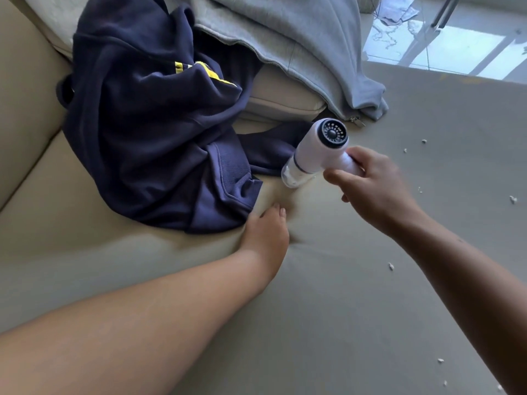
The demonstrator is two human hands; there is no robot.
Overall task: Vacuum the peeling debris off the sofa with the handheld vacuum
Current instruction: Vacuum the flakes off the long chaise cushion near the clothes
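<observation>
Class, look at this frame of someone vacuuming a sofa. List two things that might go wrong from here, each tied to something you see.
1. The handheld vacuum points down right beside a sleeve of the navy hoodie; suction might grab the fabric.
2. White flakes lie scattered on the sofa beyond the right hand, away from the vacuum's mouth; they may get missed.

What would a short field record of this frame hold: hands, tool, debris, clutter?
left hand: lies flat on the sofa seat, at the edge of the navy hoodie
right hand: grips the handheld vacuum by its handle
tool: nozzle pointed down at the seat beside the hoodie
debris: white flecks scattered to the right, not yet picked up
clutter: grey garment behind the hoodie
</observation>
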